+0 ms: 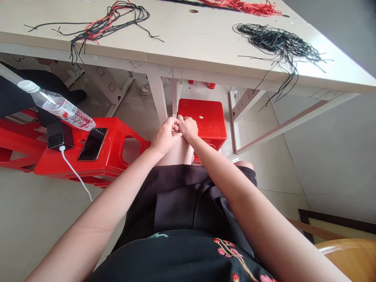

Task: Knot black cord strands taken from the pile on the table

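My left hand [164, 135] and my right hand [188, 127] meet above my knee, below the table edge. Both have their fingers curled and pinched together at the point where they touch. Whatever sits between the fingertips is too small to make out. Black cords [279, 43] lie in a loose bundle on the table at the far right. A mixed bunch of black and red cords [102, 23] lies at the far left. More red cords [243, 6] run along the back edge.
The pale table [188, 43] spans the top of the view. A red stool [205, 121] stands under it. A second red stool [102, 152] at my left carries a water bottle [58, 105], a phone [92, 144] and a charger [58, 135] with white cable.
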`<control>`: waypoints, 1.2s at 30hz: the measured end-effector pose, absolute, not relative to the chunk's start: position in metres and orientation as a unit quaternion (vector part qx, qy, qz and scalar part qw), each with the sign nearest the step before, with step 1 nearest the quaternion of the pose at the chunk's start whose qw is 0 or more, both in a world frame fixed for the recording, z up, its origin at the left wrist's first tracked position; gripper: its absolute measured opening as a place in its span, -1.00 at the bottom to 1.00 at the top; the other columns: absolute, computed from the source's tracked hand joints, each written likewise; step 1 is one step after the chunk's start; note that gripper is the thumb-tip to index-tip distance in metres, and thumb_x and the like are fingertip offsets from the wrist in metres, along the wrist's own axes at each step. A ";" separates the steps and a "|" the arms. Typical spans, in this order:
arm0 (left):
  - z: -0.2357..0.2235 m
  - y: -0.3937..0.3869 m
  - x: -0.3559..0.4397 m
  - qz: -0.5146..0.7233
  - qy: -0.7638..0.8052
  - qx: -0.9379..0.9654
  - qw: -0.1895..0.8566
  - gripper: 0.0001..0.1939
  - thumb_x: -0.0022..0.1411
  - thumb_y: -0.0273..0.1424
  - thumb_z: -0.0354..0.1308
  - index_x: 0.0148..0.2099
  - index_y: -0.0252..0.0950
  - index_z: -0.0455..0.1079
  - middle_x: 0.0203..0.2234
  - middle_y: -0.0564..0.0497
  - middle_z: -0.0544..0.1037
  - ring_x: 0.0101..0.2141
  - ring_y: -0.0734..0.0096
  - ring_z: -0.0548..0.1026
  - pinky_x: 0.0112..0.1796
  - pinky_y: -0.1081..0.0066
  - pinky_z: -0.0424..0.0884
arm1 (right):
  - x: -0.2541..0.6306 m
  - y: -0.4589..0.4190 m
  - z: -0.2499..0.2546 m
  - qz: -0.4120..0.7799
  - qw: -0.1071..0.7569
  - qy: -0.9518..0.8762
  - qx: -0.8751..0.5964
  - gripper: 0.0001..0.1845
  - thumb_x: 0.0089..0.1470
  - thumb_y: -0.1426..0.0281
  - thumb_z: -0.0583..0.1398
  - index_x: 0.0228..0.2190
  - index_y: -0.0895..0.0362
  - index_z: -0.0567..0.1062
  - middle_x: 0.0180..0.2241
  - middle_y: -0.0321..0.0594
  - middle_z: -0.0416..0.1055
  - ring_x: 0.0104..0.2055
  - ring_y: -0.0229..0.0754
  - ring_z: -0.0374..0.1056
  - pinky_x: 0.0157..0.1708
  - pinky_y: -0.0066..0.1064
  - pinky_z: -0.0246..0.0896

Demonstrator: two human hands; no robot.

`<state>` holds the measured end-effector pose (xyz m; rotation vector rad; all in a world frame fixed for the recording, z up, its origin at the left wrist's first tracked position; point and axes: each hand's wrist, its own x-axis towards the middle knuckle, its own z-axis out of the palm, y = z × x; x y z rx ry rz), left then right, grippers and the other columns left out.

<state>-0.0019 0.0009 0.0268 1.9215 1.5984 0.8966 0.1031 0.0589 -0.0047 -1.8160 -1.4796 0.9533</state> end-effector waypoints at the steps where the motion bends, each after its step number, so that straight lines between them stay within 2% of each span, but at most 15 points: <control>1: 0.028 0.001 -0.001 0.318 0.588 0.710 0.223 -0.66 -0.02 -0.56 0.19 -0.15 -0.24 0.31 -0.41 0.06 0.49 -0.39 0.42 0.47 -0.29 0.42 0.40 | 0.103 0.059 -0.005 0.362 0.301 -0.556 -0.685 -0.64 0.07 0.21 -0.04 -0.66 0.08 0.24 -0.48 -0.12 0.42 -0.28 0.03 0.38 -0.23 -0.15 0.27; 6: 0.034 0.003 0.002 0.281 0.585 0.739 0.182 -0.66 0.02 -0.60 0.13 -0.14 -0.18 0.35 -0.49 0.08 0.49 -0.40 0.31 0.46 -0.31 0.39 0.32 | 0.105 0.057 -0.006 0.373 0.306 -0.550 -0.682 -0.61 0.08 0.15 -0.02 -0.66 0.08 0.24 -0.49 -0.11 0.41 -0.30 0.04 0.37 -0.25 -0.14 0.26; 10: 0.035 0.008 0.003 0.279 0.567 0.752 0.189 -0.62 -0.05 -0.66 0.09 -0.18 -0.16 0.38 -0.56 0.09 0.45 -0.43 0.28 0.43 -0.36 0.40 0.25 | 0.104 0.058 -0.007 0.380 0.315 -0.546 -0.677 -0.62 0.07 0.15 -0.01 -0.65 0.08 0.26 -0.48 -0.09 0.42 -0.31 0.03 0.36 -0.27 -0.17 0.25; 13: 0.032 0.011 0.001 0.308 0.562 0.723 0.258 -0.64 -0.07 -0.63 0.10 -0.20 -0.18 0.34 -0.60 0.13 0.41 -0.52 0.38 0.38 -0.43 0.44 0.22 | 0.106 0.060 -0.008 0.392 0.328 -0.545 -0.665 -0.62 0.07 0.15 -0.01 -0.64 0.09 0.30 -0.47 -0.11 0.43 -0.32 -0.01 0.37 -0.28 -0.23 0.25; 16: 0.031 0.007 -0.005 0.376 0.553 0.634 0.388 -0.70 -0.07 -0.57 0.14 -0.23 -0.22 0.26 -0.64 0.18 0.36 -0.60 0.50 0.31 -0.50 0.49 0.19 | 0.114 0.054 -0.010 0.413 0.354 -0.543 -0.639 -0.58 0.10 0.11 -0.04 -0.55 0.11 0.38 -0.44 -0.17 0.46 -0.30 -0.10 0.38 -0.27 -0.33 0.25; 19: 0.038 -0.002 -0.013 0.452 0.537 0.499 0.508 -0.68 -0.10 -0.54 0.19 -0.24 -0.25 0.23 -0.60 0.16 0.39 -0.61 0.59 0.29 -0.52 0.52 0.19 | 0.129 0.025 -0.011 0.410 0.460 -0.504 -0.605 -0.60 0.12 0.13 -0.04 -0.40 0.13 0.45 -0.33 -0.18 0.48 -0.22 -0.15 0.37 -0.21 -0.36 0.24; 22: 0.052 -0.014 -0.019 0.496 0.502 0.407 0.580 -0.64 -0.14 -0.54 0.23 -0.25 -0.26 0.22 -0.59 0.16 0.41 -0.60 0.61 0.31 -0.52 0.53 0.23 | 0.140 -0.020 -0.007 0.359 0.581 -0.462 -0.566 -0.73 0.05 0.18 0.11 -0.38 0.12 0.46 -0.30 -0.18 0.47 -0.19 -0.17 0.36 -0.15 -0.34 0.23; 25: 0.064 -0.025 -0.015 0.514 0.472 0.382 0.606 -0.63 -0.15 -0.54 0.25 -0.26 -0.24 0.22 -0.61 0.18 0.38 -0.60 0.59 0.33 -0.53 0.53 0.25 | 0.139 -0.059 0.005 0.503 0.574 -0.446 -0.468 -0.76 0.00 0.20 0.19 -0.52 0.11 0.45 -0.49 -0.27 0.43 -0.42 -0.25 0.34 -0.30 -0.37 0.27; 28: 0.073 -0.038 -0.004 0.511 0.464 0.390 0.610 -0.63 -0.17 -0.52 0.27 -0.28 -0.24 0.23 -0.58 0.16 0.41 -0.61 0.59 0.35 -0.55 0.51 0.27 | 0.130 -0.074 0.018 0.639 0.557 -0.377 -0.372 -0.76 -0.07 0.21 0.27 -0.34 0.07 0.50 -0.44 -0.30 0.45 -0.52 -0.32 0.31 -0.39 -0.37 0.30; 30: 0.076 -0.046 0.005 0.506 0.461 0.399 0.610 -0.63 -0.18 -0.51 0.28 -0.30 -0.24 0.22 -0.59 0.16 0.42 -0.62 0.58 0.35 -0.56 0.50 0.28 | 0.126 -0.074 0.024 0.654 0.585 -0.351 -0.326 -0.74 -0.08 0.24 0.28 -0.28 0.03 0.51 -0.39 -0.31 0.46 -0.51 -0.32 0.32 -0.38 -0.36 0.31; 34: 0.079 -0.056 0.016 0.496 0.460 0.408 0.613 -0.64 -0.18 -0.51 0.30 -0.33 -0.24 0.21 -0.60 0.14 0.45 -0.61 0.55 0.38 -0.56 0.49 0.30 | 0.126 -0.071 0.029 0.601 0.639 -0.352 -0.326 -0.92 -0.06 0.31 0.28 -0.45 0.04 0.50 -0.46 -0.35 0.43 -0.52 -0.33 0.30 -0.39 -0.38 0.29; 36: 0.078 -0.058 0.019 0.491 0.469 0.406 0.612 -0.65 -0.19 -0.52 0.29 -0.34 -0.24 0.22 -0.62 0.15 0.44 -0.61 0.56 0.38 -0.54 0.49 0.31 | 0.128 -0.071 0.029 0.569 0.647 -0.360 -0.358 -0.90 -0.05 0.30 0.27 -0.51 0.05 0.47 -0.50 -0.36 0.40 -0.52 -0.32 0.30 -0.40 -0.39 0.28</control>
